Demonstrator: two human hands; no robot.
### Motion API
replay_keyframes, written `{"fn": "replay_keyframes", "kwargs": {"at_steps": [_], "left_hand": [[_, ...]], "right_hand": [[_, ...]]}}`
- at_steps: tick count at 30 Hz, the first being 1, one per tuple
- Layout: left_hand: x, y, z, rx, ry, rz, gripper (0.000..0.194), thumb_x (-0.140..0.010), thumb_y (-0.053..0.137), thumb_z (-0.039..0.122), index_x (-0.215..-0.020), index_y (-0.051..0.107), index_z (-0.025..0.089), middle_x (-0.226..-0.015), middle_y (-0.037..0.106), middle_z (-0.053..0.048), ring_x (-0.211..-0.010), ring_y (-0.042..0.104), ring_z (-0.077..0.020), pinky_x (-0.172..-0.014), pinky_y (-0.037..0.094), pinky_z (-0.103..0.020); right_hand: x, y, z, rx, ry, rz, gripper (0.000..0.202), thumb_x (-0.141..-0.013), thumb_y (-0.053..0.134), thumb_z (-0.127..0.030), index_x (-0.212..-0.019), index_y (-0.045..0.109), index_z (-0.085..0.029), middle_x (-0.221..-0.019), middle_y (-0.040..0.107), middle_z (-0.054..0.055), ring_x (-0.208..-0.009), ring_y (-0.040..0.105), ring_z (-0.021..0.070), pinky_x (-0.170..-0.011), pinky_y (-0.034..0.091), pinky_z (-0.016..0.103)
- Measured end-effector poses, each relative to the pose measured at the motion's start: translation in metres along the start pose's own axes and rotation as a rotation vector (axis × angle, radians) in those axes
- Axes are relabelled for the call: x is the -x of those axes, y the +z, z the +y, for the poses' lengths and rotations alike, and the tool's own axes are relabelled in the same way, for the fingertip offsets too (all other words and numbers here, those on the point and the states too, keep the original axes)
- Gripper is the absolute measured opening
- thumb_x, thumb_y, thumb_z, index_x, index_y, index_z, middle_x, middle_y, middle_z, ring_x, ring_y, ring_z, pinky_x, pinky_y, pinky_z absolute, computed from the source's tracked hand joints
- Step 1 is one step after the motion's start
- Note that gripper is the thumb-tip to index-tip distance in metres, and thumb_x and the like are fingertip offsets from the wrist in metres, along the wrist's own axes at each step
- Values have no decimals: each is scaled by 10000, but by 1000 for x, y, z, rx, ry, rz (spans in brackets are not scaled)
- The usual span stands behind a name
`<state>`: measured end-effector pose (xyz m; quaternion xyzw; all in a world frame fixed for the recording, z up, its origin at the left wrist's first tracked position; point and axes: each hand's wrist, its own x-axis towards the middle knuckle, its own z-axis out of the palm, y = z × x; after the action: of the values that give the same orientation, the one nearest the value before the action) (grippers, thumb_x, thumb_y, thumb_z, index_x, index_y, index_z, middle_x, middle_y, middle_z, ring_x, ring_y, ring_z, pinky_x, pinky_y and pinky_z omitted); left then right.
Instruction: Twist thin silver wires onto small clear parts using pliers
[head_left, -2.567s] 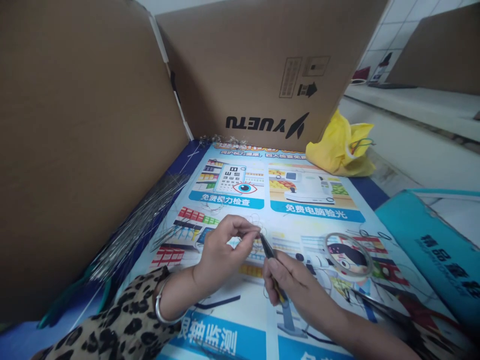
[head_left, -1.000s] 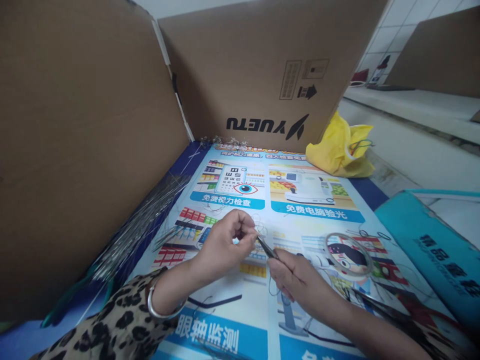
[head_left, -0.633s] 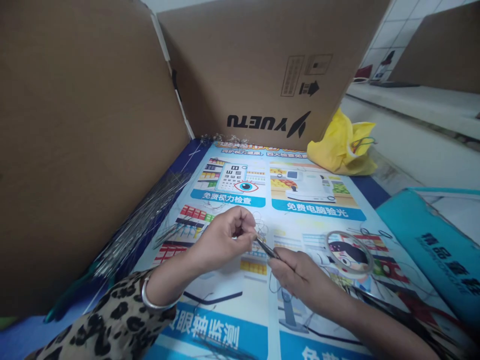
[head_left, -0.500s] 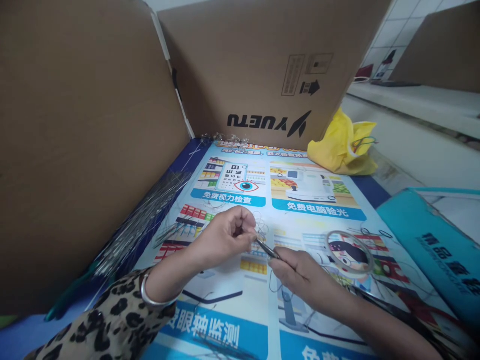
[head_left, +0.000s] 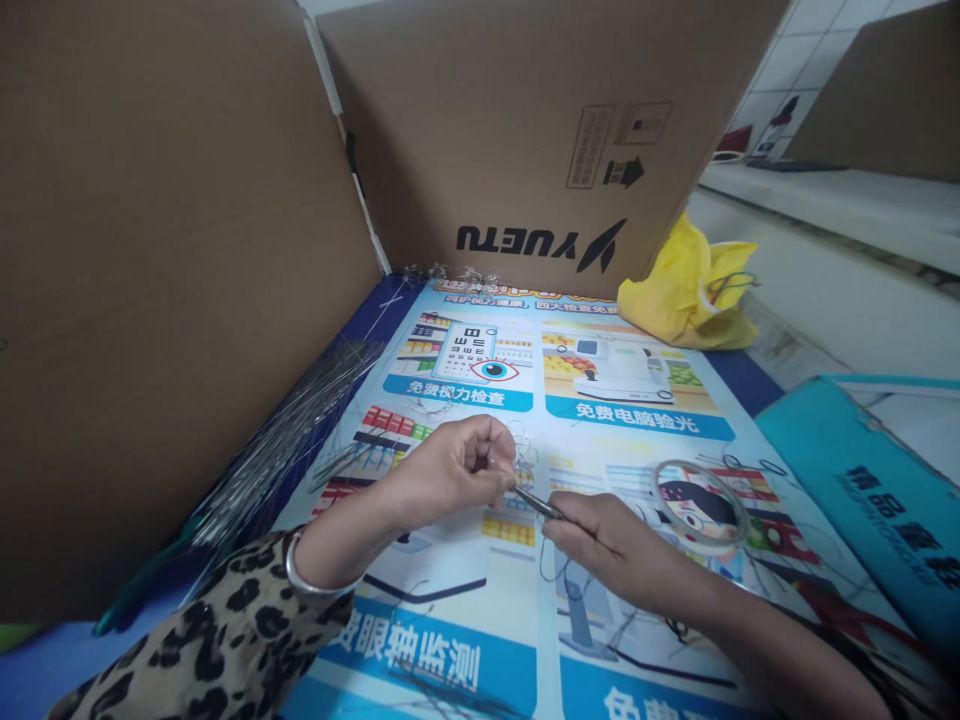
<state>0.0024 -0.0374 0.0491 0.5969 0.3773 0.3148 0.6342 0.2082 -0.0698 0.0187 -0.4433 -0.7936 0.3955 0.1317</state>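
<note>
Near the middle of the printed poster, my left hand (head_left: 457, 465) is closed in a pinch, thumb against forefinger. What sits between those fingertips is too small to make out. My right hand (head_left: 607, 545) is wrapped round a slim metal tool (head_left: 536, 502), whose tip points left and meets the left fingertips. Thin wire loops (head_left: 525, 445) lie on the poster just behind the left fingertips. A clear round ring (head_left: 701, 505) rests on the poster to the right, beyond my right hand.
Cardboard panels (head_left: 525, 130) stand at the back and left. Long thin wires (head_left: 285, 430) lie in a bundle at the left. A yellow bag (head_left: 686, 290) is at the back right, a turquoise box (head_left: 862, 500) at the right. Loose wires (head_left: 450, 690) lie at the front.
Both hands hold nearly the same pose. My right hand and forearm have shifted very slightly, and the camera view has moved a little.
</note>
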Motion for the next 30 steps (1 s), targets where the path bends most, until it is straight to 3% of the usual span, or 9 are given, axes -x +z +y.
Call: {"fn": "replay_keyframes", "kwargs": {"at_steps": [9, 15, 19, 25, 30], "left_hand": [[-1, 2, 1, -8, 12, 19, 166, -699, 618, 144, -754, 461, 152, -625, 530, 49, -522, 502, -46, -518, 403, -179], [-3, -1, -1, 81, 62, 10, 169, -776, 597, 247, -882, 510, 148, -709, 636, -15, -651, 616, -105, -637, 473, -239], [-2, -5, -2, -143, 168, 36, 162, -842, 513, 268, -879, 611, 144, -834, 669, -56, -797, 618, -130, -769, 474, -276], [-2, -6, -4, -292, 139, 100, 174, -821, 534, 278, -833, 640, 140, -676, 637, -16, -628, 591, -106, -627, 478, -226], [0, -2, -6, -323, 137, 136, 154, -817, 543, 270, -814, 635, 147, -630, 648, -5, -589, 605, -103, -612, 483, -222]], "right_hand": [[-1, -1, 2, 70, -12, 57, 357, -894, 335, -469, -691, 434, -193, -666, 507, -7, -600, 452, 102, -548, 307, 228], [1, -3, 1, -408, 138, -71, 403, -875, 337, -537, -680, 406, -191, -564, 455, -39, -461, 411, 68, -449, 326, 206], [1, -4, 4, -530, 122, -72, 406, -863, 359, -553, -698, 407, -185, -573, 457, -43, -451, 417, 60, -436, 325, 199], [1, -4, 6, -543, 123, -53, 416, -852, 372, -566, -689, 409, -185, -568, 459, -42, -454, 413, 61, -438, 326, 203], [1, -2, 8, -540, 125, -29, 415, -857, 367, -560, -684, 405, -185, -576, 466, -38, -461, 412, 63, -452, 317, 211]]}}
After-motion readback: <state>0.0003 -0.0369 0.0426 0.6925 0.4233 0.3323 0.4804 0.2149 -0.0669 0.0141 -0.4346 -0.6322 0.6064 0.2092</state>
